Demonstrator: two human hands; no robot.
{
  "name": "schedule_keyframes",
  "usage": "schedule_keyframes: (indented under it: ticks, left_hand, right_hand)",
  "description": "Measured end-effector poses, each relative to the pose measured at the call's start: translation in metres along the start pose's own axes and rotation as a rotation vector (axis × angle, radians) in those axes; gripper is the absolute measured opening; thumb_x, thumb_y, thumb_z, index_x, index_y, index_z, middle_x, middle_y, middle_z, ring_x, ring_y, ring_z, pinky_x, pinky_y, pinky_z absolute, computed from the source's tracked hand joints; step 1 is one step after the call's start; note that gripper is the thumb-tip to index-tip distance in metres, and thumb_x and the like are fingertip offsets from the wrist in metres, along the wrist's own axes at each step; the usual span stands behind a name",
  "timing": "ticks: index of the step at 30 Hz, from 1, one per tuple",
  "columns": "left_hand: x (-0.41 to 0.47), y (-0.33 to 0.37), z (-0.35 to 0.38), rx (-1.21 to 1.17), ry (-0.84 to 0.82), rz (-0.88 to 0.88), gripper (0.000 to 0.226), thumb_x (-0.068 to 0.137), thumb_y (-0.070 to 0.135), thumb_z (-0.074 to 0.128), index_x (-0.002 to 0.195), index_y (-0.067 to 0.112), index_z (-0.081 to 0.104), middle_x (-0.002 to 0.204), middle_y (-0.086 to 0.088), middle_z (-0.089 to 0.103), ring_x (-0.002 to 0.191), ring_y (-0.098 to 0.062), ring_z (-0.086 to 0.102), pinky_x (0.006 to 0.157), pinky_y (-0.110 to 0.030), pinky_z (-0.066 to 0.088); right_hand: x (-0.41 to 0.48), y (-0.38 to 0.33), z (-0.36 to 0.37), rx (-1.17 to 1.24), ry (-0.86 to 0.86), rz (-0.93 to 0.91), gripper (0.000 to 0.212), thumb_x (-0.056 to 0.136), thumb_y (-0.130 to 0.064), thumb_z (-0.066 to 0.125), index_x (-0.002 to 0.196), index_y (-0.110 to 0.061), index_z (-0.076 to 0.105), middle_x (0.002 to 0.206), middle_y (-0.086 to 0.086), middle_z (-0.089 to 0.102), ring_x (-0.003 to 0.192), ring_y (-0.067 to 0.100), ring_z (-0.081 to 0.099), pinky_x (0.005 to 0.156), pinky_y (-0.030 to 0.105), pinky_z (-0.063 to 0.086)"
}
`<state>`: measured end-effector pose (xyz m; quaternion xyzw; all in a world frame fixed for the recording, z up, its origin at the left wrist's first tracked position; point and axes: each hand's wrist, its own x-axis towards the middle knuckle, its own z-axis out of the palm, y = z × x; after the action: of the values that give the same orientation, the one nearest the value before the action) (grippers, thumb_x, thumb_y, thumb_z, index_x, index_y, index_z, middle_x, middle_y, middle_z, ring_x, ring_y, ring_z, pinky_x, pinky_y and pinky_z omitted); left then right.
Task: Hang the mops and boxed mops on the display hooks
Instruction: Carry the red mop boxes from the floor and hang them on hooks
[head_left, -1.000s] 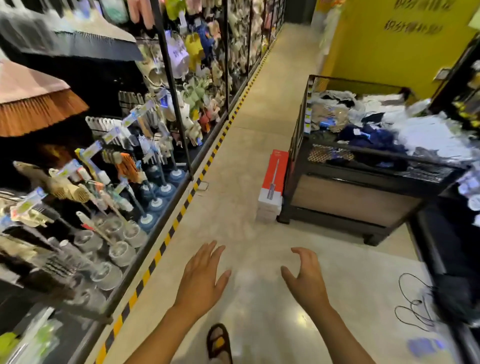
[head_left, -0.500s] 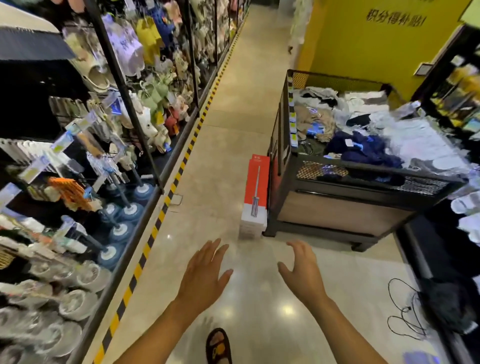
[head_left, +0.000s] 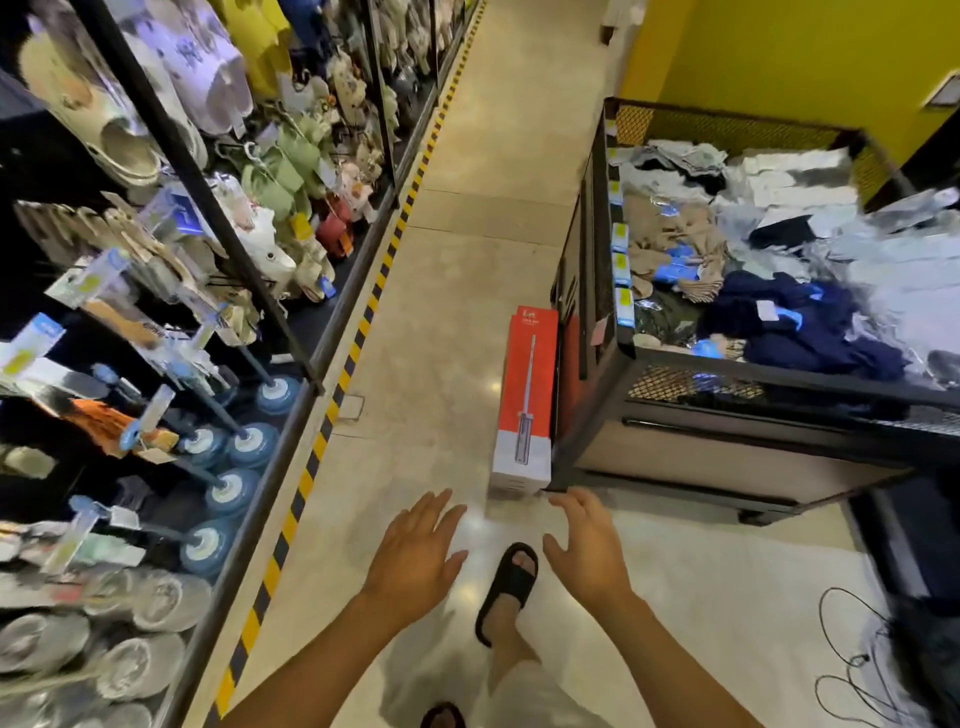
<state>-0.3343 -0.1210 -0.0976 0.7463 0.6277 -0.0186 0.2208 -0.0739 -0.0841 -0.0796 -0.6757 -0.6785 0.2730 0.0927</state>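
One red-and-white mop box (head_left: 524, 405) is recorded on the floor; whether others lie beneath it cannot be told. Five blue round mop heads (head_left: 231, 491) are counted on the display. The grey mop heads (head_left: 156, 603) below are too blurred for a count. One mesh-sided bin (head_left: 717, 457) is noted. Two hands are registered, the left hand (head_left: 415, 556) and the right hand (head_left: 587, 551), and two black sandals (head_left: 506, 587).

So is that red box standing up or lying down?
Lying down: the red box rests lengthwise on the floor beside the clothes bin.
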Motion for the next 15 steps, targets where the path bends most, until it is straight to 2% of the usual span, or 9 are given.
schedule_keyframes:
  ticks: [2, 4, 6, 8, 9, 12, 15]
  left_hand:
    - [0.030, -0.004, -0.004, 0.001, -0.031, -0.015, 0.077, 0.102, 0.066, 0.007, 0.151, 0.026, 0.052, 0.161, -0.003, 0.046, 0.146, -0.029, 0.048, 0.112, -0.044, 0.045]
    - [0.062, -0.006, -0.010, -0.005, -0.040, -0.018, 0.081, 0.099, 0.070, 0.004, 0.156, 0.028, 0.043, 0.167, -0.001, 0.035, 0.153, -0.028, 0.037, 0.118, -0.045, 0.038]
    - [0.094, -0.009, -0.016, -0.032, -0.102, -0.055, 0.080, 0.096, 0.069, 0.009, 0.160, 0.029, 0.036, 0.170, 0.002, 0.025, 0.157, -0.026, 0.029, 0.122, -0.045, 0.032]
    - [0.125, -0.012, -0.018, -0.007, -0.068, -0.063, 0.076, 0.099, 0.068, 0.011, 0.154, 0.029, 0.047, 0.166, 0.001, 0.036, 0.150, -0.026, 0.043, 0.116, -0.045, 0.042]
    - [0.142, -0.012, -0.017, -0.010, -0.068, -0.071, 0.075, 0.100, 0.067, 0.012, 0.153, 0.029, 0.048, 0.165, 0.001, 0.038, 0.150, -0.026, 0.044, 0.115, -0.045, 0.043]
    - [0.188, -0.016, -0.004, -0.083, -0.183, -0.118, 0.068, 0.102, 0.064, 0.026, 0.162, 0.032, 0.028, 0.172, 0.005, 0.020, 0.159, -0.021, 0.020, 0.126, -0.040, 0.025]
    - [0.223, -0.024, 0.017, -0.102, -0.233, -0.124, 0.065, 0.103, 0.060, 0.037, 0.162, 0.033, 0.027, 0.172, 0.005, 0.023, 0.158, -0.020, 0.023, 0.125, -0.038, 0.027]
  right_hand:
    - [0.036, 0.004, -0.001, 0.006, -0.033, 0.022, 0.055, 0.088, -0.026, 0.077, 0.140, -0.020, 0.059, 0.151, 0.002, 0.048, 0.139, 0.021, 0.046, 0.111, 0.025, 0.036]
    - [0.071, 0.009, -0.004, 0.016, -0.057, 0.030, 0.057, 0.090, -0.028, 0.075, 0.144, -0.022, 0.056, 0.156, 0.001, 0.044, 0.142, 0.020, 0.044, 0.114, 0.026, 0.036]
    - [0.108, 0.015, -0.009, 0.007, -0.100, 0.044, 0.058, 0.092, -0.028, 0.073, 0.146, -0.023, 0.053, 0.158, 0.001, 0.041, 0.143, 0.020, 0.042, 0.116, 0.027, 0.035]
    - [0.142, 0.022, -0.011, -0.011, -0.144, 0.060, 0.058, 0.092, -0.026, 0.072, 0.146, -0.022, 0.053, 0.158, 0.001, 0.040, 0.144, 0.021, 0.040, 0.117, 0.028, 0.034]
    - [0.159, 0.025, -0.011, -0.019, -0.163, 0.067, 0.058, 0.091, -0.026, 0.072, 0.146, -0.022, 0.053, 0.157, 0.002, 0.041, 0.144, 0.021, 0.040, 0.117, 0.029, 0.035]
    - [0.206, 0.034, -0.007, -0.013, -0.198, 0.068, 0.059, 0.088, -0.023, 0.074, 0.143, -0.018, 0.056, 0.152, 0.004, 0.046, 0.140, 0.024, 0.045, 0.115, 0.032, 0.040]
    - [0.241, 0.046, 0.006, 0.026, -0.250, 0.131, 0.058, 0.087, -0.022, 0.075, 0.142, -0.018, 0.057, 0.150, 0.003, 0.047, 0.140, 0.025, 0.046, 0.113, 0.035, 0.042]
